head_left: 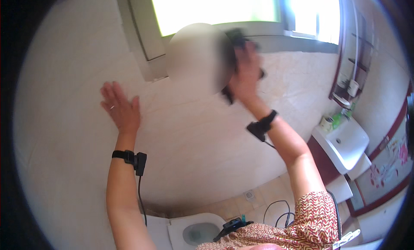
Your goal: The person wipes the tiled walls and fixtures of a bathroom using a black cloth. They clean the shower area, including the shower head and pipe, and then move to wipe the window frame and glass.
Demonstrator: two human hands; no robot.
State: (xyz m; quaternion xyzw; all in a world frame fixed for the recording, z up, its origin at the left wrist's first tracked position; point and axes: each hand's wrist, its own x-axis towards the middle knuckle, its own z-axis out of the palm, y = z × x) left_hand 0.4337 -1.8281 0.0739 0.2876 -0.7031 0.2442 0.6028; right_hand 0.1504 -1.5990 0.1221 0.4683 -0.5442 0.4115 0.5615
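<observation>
My left hand (121,108), a ring on one finger, is open with its fingers stretched out flat at the pale tiled wall (181,133). Up and to the right, my right hand (248,73) presses on a crumpled black cloth (236,36) just below the window frame (267,42). Folds of the cloth stick out past the fingers on both sides. A round blurred patch hides the wall and part of the cloth left of that hand. Black straps with small boxes and cables sit on both wrists.
Bright window panes (215,8) are above. A white toilet (198,228) stands below me, near a floor drain (249,195) and a looped black cable (280,207). On the right are a white washbasin (345,142), a mirror shelf (358,64) and a flower-patterned panel (384,172).
</observation>
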